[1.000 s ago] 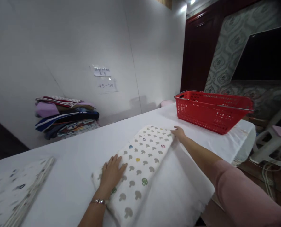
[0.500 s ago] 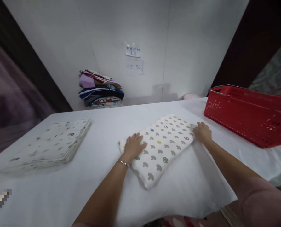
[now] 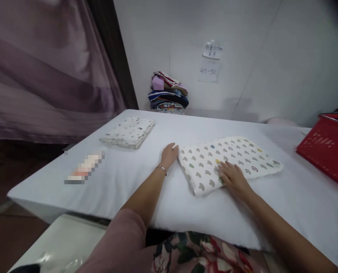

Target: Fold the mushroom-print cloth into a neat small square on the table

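Observation:
A folded white cloth (image 3: 205,161) with a print of grey and a few coloured mushrooms lies slantwise on the white-covered table (image 3: 135,174). At the cloth's left edge is my left hand (image 3: 169,155), its fingers drawn together and closed at the upper left corner; the fingertips show only in part. My right hand (image 3: 235,178) rests palm down on the middle of the cloth's near side, with its fingers stretched out and open. Farther left sits a stack of folded white cloth (image 3: 129,131) with a small dark print.
A red plastic basket (image 3: 325,146) stands at the table's right. Behind the table's far edge rises a pile of folded coloured fabrics (image 3: 169,93) against the wall. A purple curtain (image 3: 52,72) hangs at left. A blurred-out patch (image 3: 85,168) covers something on the table's left.
The view has swung left. My left hand has slid off the cloth's top to its left edge. My right hand has left the far right corner and come to the cloth's middle.

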### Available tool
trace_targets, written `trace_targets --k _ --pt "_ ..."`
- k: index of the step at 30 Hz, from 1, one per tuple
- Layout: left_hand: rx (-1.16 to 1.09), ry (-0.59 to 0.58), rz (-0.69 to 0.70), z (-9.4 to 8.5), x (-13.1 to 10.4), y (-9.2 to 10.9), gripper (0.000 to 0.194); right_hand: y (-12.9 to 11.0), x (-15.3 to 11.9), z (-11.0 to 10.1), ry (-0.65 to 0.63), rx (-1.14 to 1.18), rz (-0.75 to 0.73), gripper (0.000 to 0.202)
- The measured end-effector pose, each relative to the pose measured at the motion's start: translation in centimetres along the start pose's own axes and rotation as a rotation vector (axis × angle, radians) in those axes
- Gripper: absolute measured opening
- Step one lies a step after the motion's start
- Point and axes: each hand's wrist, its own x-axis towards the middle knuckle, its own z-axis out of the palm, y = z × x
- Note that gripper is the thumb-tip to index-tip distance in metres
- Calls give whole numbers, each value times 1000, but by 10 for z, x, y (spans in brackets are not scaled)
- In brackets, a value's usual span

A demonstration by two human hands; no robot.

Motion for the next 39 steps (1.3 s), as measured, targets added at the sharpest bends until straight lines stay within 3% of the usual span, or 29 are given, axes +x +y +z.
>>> trace_targets --k 7,10,13,20,26,32,36,39 --pt "-94 -64 -148 -6 -16 4 36 -75 2 20 -99 4 -307 48" --pt "-80 -43 -182 -2 -17 10 36 -86 -6 30 -10 -75 -359 48" --pt "-56 -10 -220 3 -16 17 36 -87 -15 38 86 -120 -402 47" --pt "29 13 -206 16 -4 20 35 -90 -26 58 149 -156 -390 46" --pt "75 14 -196 17 4 13 21 -93 -26 58 143 -158 -393 44" --pt "97 32 -163 16 4 13 28 -93 -27 48 79 -44 -368 43" --pt "77 33 -172 14 4 14 21 -83 1 21 -28 206 -243 33" --pt "77 66 -164 14 3 17 14 -61 50 3 36 279 -44 33"
